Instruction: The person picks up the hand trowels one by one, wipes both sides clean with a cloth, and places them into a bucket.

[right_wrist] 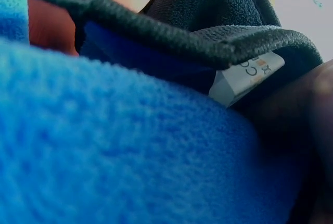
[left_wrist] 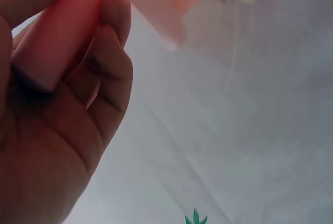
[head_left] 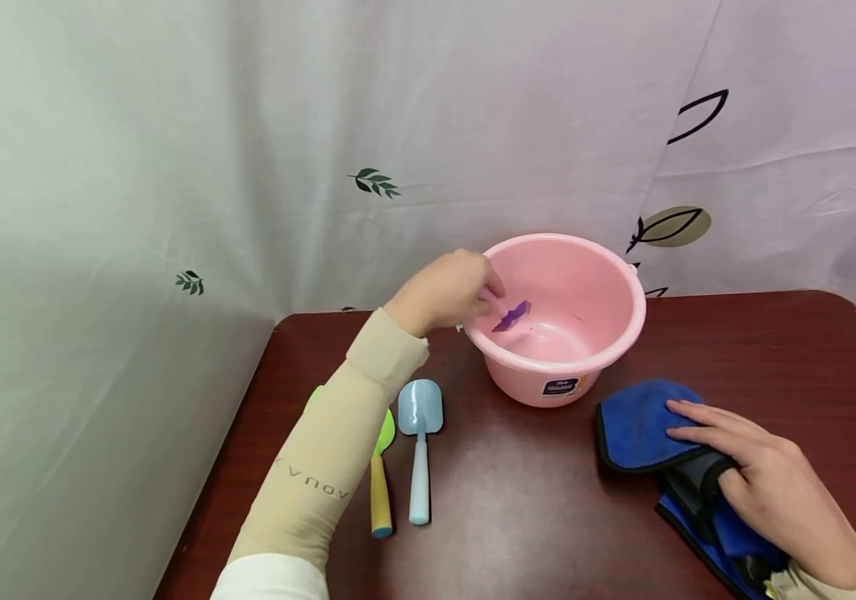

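My left hand reaches over the left rim of a pink basin. It grips the pink handle of a small sand tool, whose purple head points down inside the basin; its exact kind is hard to make out. My right hand holds a blue cloth with black edging. Its fingers lie over the cloth and the thumb passes under a fold. Up close in the right wrist view, the fuzzy cloth shows a white label.
A light blue toy shovel lies left of the basin. Beside it is a yellow-handled tool with a green head, partly hidden by the left sleeve. Pale patterned curtains stand behind and left of the dark red table.
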Available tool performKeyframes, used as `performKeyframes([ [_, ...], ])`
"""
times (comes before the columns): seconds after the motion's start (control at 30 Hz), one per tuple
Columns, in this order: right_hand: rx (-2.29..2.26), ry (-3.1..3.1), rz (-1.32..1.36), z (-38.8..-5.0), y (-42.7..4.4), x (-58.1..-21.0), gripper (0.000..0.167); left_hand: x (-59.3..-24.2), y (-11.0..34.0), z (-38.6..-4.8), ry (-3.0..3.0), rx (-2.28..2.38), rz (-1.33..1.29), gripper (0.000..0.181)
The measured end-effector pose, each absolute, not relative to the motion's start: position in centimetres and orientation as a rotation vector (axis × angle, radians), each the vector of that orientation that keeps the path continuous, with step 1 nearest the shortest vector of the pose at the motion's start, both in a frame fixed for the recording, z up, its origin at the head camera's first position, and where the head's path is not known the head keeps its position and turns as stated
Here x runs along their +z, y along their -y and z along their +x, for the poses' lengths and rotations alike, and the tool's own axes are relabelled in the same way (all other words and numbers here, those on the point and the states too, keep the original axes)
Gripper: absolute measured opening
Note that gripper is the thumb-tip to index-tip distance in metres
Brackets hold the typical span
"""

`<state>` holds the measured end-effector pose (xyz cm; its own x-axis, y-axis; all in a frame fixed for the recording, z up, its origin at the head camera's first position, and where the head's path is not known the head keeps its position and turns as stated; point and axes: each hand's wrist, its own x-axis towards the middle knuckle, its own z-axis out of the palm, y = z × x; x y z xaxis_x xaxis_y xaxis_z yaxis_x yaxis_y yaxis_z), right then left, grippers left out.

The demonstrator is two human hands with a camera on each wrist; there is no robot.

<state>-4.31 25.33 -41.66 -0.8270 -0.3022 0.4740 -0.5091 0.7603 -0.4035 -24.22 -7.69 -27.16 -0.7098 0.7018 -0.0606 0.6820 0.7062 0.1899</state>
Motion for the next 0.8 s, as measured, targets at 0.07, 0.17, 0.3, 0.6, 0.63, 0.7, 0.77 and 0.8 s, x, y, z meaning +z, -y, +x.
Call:
performKeyframes([
  [0.07,0.749,2.570,0.621,-4.3,-25.3,-41.7,0.068,-27.6,7.3,-24.3,-2.783,0.171,1.087,0.020],
  [0.17,0.750,2.563,0.631,-4.3,-25.3,-41.7,0.068,-28.1,7.0,-24.4,-2.792,0.129,1.042,0.019],
  [0.3,0.739,2.550,0.648,-4.4,-25.2,-41.8,0.065,-28.5,6.9,-24.5,-2.793,0.142,1.049,0.016],
  [0.6,0.737,2.562,0.641,-4.4,-25.2,-41.8,0.063,-29.0,5.9,-24.5,-2.738,0.130,1.062,0.017],
  [0.63,0.740,2.561,0.641,-4.4,-25.1,-41.8,0.063,-28.9,5.8,-24.5,-2.737,0.127,1.065,0.017],
  [0.7,0.744,2.559,0.643,-4.4,-25.1,-41.9,0.063,-28.9,5.8,-24.4,-2.732,0.119,1.064,0.016],
  [0.77,0.747,2.553,0.651,-4.4,-25.2,-41.9,0.064,-28.8,5.7,-24.3,-2.718,0.117,1.052,0.014],
  [0.8,0.742,2.554,0.653,-4.4,-25.2,-41.9,0.064,-28.8,5.7,-24.3,-2.711,0.114,1.046,0.013],
])
